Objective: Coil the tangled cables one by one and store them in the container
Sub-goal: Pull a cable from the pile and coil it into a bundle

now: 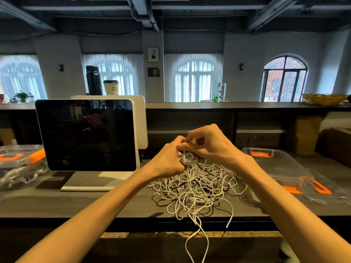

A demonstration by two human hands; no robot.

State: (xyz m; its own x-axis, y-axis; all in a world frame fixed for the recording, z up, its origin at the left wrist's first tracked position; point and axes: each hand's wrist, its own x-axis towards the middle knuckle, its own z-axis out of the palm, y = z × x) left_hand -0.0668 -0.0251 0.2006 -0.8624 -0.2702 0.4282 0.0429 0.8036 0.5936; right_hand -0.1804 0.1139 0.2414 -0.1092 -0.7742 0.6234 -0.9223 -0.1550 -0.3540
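Cables (pixel 197 186) lie in a tangled white heap, with a few dark strands among them, on the dark wooden counter (pixel 76 204) in front of the person; some loops hang over its near edge; a white-framed screen (pixel 85 134) stands dark at the left, hiding most of a second white panel behind it; a clear container (pixel 281 164) with orange latches sits right of the heap, its far end cut off by the right forearm; another clear lidded box (pixel 17 158) at the left edge is cropped, with cables inside; a paper cup (pixel 111 87) on the ledge reads "ANY" and "NICE", the rest hidden; the left hand (pixel 167 160) and right hand (pixel 210 143) meet above the heap, fingers curled, both gripping a small white coil (pixel 188 158), largely hidden between them.
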